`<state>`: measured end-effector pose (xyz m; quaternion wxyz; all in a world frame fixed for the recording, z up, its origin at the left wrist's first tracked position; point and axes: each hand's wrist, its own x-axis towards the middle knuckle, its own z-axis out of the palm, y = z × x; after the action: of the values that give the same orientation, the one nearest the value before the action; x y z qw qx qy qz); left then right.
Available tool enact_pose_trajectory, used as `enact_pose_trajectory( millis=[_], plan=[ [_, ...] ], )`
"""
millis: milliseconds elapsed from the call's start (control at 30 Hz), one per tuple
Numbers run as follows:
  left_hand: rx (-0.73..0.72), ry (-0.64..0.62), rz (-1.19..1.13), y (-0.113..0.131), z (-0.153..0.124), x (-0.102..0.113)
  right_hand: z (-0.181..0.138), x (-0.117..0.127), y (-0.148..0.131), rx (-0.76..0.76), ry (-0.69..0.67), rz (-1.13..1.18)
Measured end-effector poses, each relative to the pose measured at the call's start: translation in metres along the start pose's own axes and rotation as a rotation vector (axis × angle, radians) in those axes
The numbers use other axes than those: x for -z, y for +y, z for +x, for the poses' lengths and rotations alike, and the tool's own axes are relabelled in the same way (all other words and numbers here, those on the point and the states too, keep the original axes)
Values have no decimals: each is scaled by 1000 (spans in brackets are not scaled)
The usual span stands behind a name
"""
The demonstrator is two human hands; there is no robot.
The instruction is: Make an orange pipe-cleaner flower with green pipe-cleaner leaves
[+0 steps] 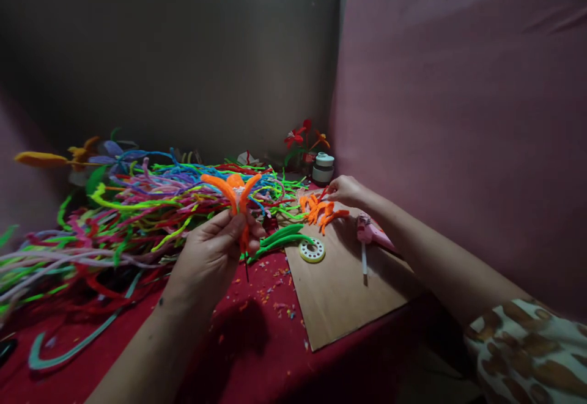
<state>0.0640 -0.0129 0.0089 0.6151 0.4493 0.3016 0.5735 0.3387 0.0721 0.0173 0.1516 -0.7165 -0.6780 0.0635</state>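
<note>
My left hand [224, 242] pinches an orange pipe-cleaner flower [229, 190] upright by its base. Its petals spread at the top around a pale centre, and a thin dark stem pokes out below my fingers. Over the far part of the cardboard sheet [330, 306], my right hand [346, 191] has its fingers closed at the edge of a pile of bent orange pipe-cleaner petals [318, 209]. A bit of red shows at its fingertips, too small to name. Below the pile lies a round yellow-and-white tape roll [312, 249], with green pipe-cleaner strips [284, 236] reaching its rim.
A big heap of many-coloured pipe cleaners [151, 202] covers the left of the red cloth [247, 343]. A pink glue gun [367, 233] lies by my right forearm. Behind stand a lidded jar [323, 168] and red flowers [296, 138]. Walls close off the back and right.
</note>
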Motion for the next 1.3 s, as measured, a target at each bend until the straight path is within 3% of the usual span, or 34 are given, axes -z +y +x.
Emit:
enact_pose_trajectory(
  millis=[200, 533, 767, 1067, 1300],
  plan=[
    [33, 4, -10, -3, 3, 6, 5, -22, 2, -66, -66, -160],
    [63, -32, -24, -6, 4, 8, -8, -8, 6, 31, 138, -174],
    [80, -20, -25, -6, 4, 4, 5, -20, 5, -50, 34, -139],
    [86, -44, -4, -7, 5, 7, 38, -45, -12, -168, 3, -2],
    [110, -49, -106, -8, 5, 7, 21, -19, -10, -108, 22, 298]
  ],
)
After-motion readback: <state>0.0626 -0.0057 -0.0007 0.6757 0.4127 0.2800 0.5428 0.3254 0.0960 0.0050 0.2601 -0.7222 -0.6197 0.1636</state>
